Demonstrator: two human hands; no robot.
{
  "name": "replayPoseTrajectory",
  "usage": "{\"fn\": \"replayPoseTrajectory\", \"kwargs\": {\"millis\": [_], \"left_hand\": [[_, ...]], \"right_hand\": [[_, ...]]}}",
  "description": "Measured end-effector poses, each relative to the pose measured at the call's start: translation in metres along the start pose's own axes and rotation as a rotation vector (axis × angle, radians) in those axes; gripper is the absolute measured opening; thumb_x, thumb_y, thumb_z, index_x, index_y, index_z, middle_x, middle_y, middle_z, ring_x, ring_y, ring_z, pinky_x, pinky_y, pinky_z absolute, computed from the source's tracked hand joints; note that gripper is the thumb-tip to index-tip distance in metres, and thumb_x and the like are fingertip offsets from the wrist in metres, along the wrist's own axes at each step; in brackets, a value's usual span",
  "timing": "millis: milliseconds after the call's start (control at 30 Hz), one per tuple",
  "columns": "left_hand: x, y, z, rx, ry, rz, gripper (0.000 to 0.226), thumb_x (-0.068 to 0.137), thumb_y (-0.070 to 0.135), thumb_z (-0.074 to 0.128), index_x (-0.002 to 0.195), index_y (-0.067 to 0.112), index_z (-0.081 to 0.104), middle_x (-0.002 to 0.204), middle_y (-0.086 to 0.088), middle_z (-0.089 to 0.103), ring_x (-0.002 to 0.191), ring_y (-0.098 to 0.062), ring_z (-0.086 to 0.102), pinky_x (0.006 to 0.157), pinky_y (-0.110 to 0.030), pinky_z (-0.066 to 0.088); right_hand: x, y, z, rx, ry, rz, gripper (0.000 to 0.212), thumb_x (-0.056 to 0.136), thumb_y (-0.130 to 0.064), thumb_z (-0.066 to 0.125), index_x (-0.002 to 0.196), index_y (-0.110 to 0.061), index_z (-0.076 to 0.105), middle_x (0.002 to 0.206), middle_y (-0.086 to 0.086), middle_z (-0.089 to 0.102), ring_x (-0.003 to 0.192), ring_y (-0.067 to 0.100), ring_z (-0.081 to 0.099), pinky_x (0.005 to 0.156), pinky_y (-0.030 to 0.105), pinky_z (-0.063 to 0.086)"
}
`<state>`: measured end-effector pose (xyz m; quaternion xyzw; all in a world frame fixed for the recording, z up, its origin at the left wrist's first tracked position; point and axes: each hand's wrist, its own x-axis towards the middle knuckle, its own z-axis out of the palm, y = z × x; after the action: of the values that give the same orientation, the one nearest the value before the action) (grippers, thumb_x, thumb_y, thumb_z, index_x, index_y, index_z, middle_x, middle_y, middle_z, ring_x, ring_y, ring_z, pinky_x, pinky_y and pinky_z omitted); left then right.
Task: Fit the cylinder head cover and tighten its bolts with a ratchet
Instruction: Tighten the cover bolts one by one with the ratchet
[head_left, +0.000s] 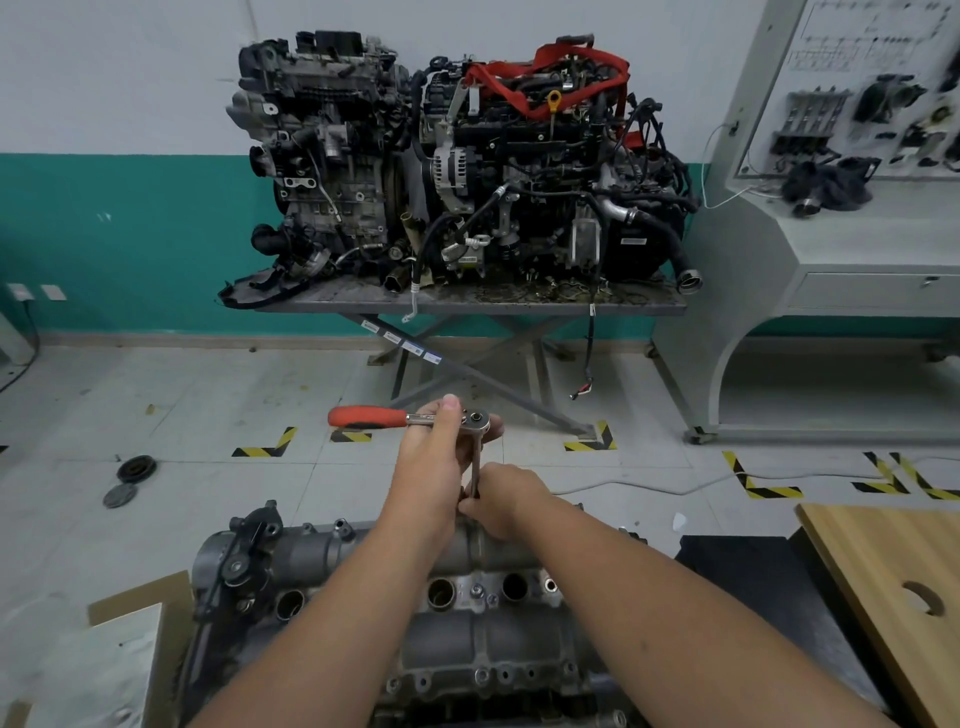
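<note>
The grip of the left hand (441, 447) is closed around the head of the ratchet (415, 417): the thumb lies over the top and the fingers wrap under it, near the joint with the extension bar (476, 470). The grip of the right hand (501, 499) pinches the low end of this bar, where the socket should be; the fingers hide that part, so I cannot tell if it already sits on a bolt.

The red handle of the ratchet points to the left, almost level, and the bar stands nearly upright over the far edge of the cylinder head cover (457, 629). I judge that one hand steadies the top and the other guides the bottom so the tool stays straight on a far bolt.

The cover already lies on the engine on the bench, below both forearms, with its round plug holes open to view. Behind, two other engines (457, 161) stand on a lift table (467, 304).
</note>
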<state>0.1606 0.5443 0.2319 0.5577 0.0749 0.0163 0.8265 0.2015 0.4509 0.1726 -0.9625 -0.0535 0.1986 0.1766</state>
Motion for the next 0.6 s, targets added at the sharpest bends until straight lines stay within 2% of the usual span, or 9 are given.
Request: {"fn": "replayPoseTrajectory", "kwargs": {"millis": [133,233,367,500,600], "left_hand": [[0.003,0.007,-0.013,0.059,-0.106,-0.026,0.022,0.107,0.027,0.043,0.104,0.009,0.055,0.09,-0.017,0.076,0.096,-0.026,0.074,0.086,-0.037,0.051],[0.004,0.009,-0.012,0.077,-0.105,-0.05,0.025,0.107,0.026,0.043,0.109,0.004,0.054,0.091,-0.018,0.075,0.094,-0.027,0.074,0.086,-0.038,0.052],[0.008,0.017,-0.009,0.136,-0.09,-0.114,0.029,0.106,0.028,0.044,0.105,0.001,0.057,0.085,-0.018,0.075,0.084,-0.025,0.075,0.083,-0.039,0.053],[0.015,0.032,-0.005,0.295,-0.144,-0.18,0.027,0.104,0.027,0.043,0.092,0.009,0.059,0.074,-0.01,0.074,0.081,-0.025,0.075,0.084,-0.04,0.052],[0.019,0.044,-0.002,0.453,-0.223,-0.216,0.021,0.104,0.028,0.041,0.103,0.014,0.056,0.072,-0.006,0.074,0.079,-0.024,0.076,0.08,-0.037,0.052]], "right_hand": [[0.0,0.002,0.001,0.007,0.009,-0.013,0.026,0.094,-0.031,0.055,0.105,-0.01,0.066,0.104,0.014,0.067,0.1,0.035,0.064,0.079,0.039,0.049],[-0.001,0.003,0.001,-0.003,0.021,-0.009,0.025,0.094,-0.032,0.056,0.105,-0.012,0.067,0.105,0.012,0.068,0.1,0.032,0.065,0.079,0.037,0.049],[-0.003,0.003,0.0,-0.007,0.03,-0.023,0.026,0.095,-0.032,0.054,0.106,-0.011,0.067,0.104,0.012,0.068,0.1,0.032,0.065,0.079,0.036,0.049],[-0.006,0.003,0.0,-0.016,0.032,-0.036,0.027,0.096,-0.031,0.052,0.107,-0.01,0.065,0.105,0.013,0.067,0.101,0.032,0.064,0.079,0.036,0.048],[-0.006,0.004,0.001,-0.046,0.049,-0.058,0.022,0.098,-0.035,0.054,0.102,-0.014,0.06,0.108,0.01,0.066,0.102,0.03,0.061,0.076,0.034,0.041]]}}
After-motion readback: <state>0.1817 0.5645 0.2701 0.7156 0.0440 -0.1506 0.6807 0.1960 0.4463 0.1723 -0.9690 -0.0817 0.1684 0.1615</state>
